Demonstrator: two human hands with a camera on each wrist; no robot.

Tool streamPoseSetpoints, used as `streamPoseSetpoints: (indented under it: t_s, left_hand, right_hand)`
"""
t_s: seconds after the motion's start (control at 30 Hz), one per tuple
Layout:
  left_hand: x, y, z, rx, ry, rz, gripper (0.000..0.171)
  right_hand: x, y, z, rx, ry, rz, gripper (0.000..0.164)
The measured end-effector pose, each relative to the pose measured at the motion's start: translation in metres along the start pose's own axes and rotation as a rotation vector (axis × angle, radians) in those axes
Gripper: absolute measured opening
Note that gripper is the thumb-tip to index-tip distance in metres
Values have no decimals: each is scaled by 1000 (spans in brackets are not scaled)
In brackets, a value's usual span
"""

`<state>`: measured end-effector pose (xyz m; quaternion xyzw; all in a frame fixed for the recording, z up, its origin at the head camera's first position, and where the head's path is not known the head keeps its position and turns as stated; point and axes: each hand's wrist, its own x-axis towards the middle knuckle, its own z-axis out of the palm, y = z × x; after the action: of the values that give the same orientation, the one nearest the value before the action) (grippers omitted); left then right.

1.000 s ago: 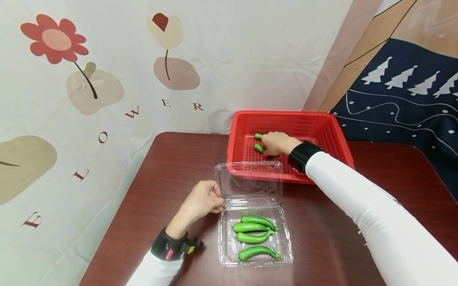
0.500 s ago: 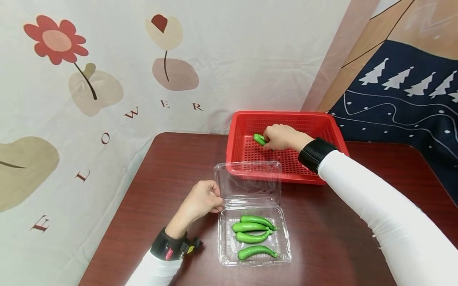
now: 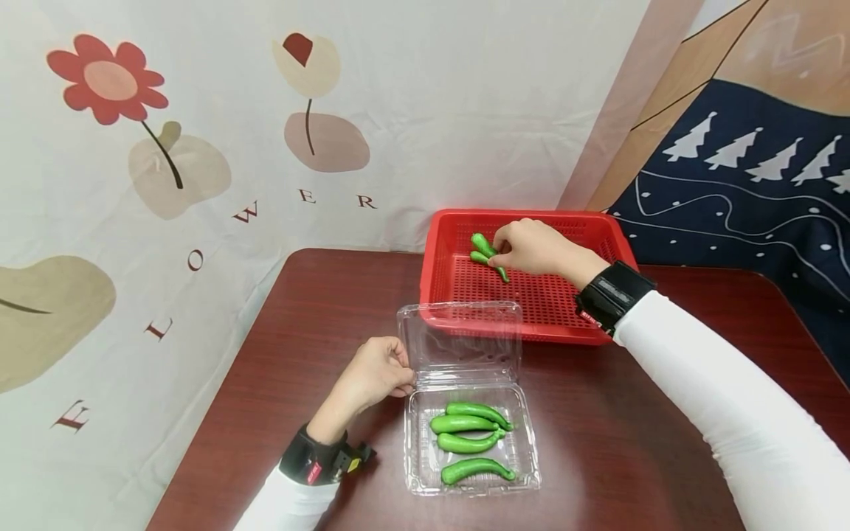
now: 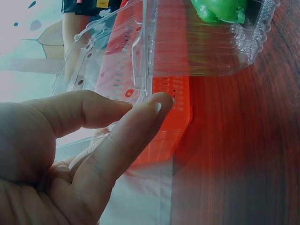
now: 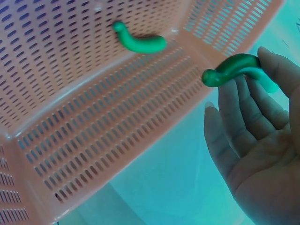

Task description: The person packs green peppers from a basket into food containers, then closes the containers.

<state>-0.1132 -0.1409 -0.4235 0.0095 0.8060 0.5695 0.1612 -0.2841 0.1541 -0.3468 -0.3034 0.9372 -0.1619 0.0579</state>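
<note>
Head view: Worktop, dark red-brown, bearing one clear plastic clamshell, lid raised; four curved green chili peppers lying in its tray. Behind it, one red perforated plastic basket. Left hand: at the clamshell's left edge by the hinge. Right hand: over the basket, fingers grasping one green pepper; a second, loose pepper lies below, inside the basket. Likely hazard: the raised lid stands between basket and tray, so a low-passing right hand could knock it shut. Whether lid and basket rim touch cannot be told.

Left wrist view: left fingers pinching a thin edge of the clamshell at the hinge, a contact too small to read from above. Pepper ends only, no count possible. Hazard: a grip this slight could let the tray swivel or the lid drop if bumped.

Right wrist view, tinted blue: held pepper lies between thumb and fingertips, plainly apart from the loose one, which rests against the basket wall; the head view nearly overlaps the two. Clamshell absent here. Hazard: smooth, curved skin held off-centre could roll out of the fingers.
</note>
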Motion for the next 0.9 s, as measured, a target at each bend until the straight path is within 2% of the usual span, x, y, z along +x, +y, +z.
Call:
streamPoseSetpoints:
  t_s: [0.13,0.43,0.67,0.9]
  left_hand:
    - [0,0,0,0,-3,0,17]
    - [0,-1,1,-5,-5,-7,17]
    - [1,-1,1,-21,-2,5,18]
    - [2,-2,1,-13,2,1,17]
  right_hand:
    - [-6,-3,-3,40,68,-18,14]
    - [-26,-14,-6,127,196,0,24]
    - [-45,-25,-11,133,318,-42,20]
    - [-65,-35,-7,167,387,-103,25]
